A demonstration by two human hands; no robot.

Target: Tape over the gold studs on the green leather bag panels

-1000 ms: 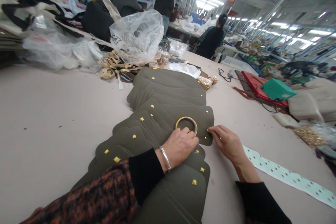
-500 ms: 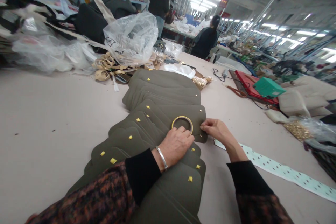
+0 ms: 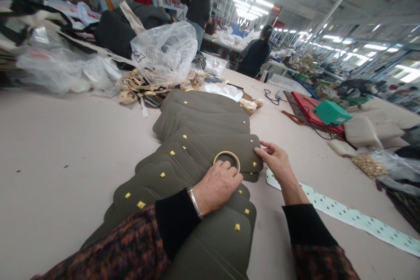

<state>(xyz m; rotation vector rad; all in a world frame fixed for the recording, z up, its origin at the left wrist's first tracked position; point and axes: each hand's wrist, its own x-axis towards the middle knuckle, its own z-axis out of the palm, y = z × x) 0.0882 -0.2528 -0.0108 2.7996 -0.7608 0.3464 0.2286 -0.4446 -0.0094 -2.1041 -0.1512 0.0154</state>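
Observation:
Overlapping olive-green panels [image 3: 203, 111] lie fanned across the table, several bearing small yellow tape pieces [image 3: 237, 227]. My left hand [image 3: 216, 187] rests on them, its fingers curled over the near edge of a yellow tape roll [image 3: 226, 153]. At the right end of one panel, my right hand [image 3: 274, 159] has thumb and forefinger on the panel's edge. A yellow piece now shows at that panel's lower right corner, with a small metal stud at its upper right. Right of this hand lies a pale green strip with dark dots [image 3: 357, 220].
Clear plastic bags [image 3: 166, 52] and beige straps [image 3: 131, 85] pile up at the back left. A green box [image 3: 332, 112] sits on a red case [image 3: 300, 101] at the right. Gold-coloured hardware [image 3: 370, 164] lies near the right edge. Two people are farther back.
My right fingers have shifted slightly right and up along the panel end. The panel's end has moved a little right, and a yellow piece shows at its corner. My left hand stays on the roll.

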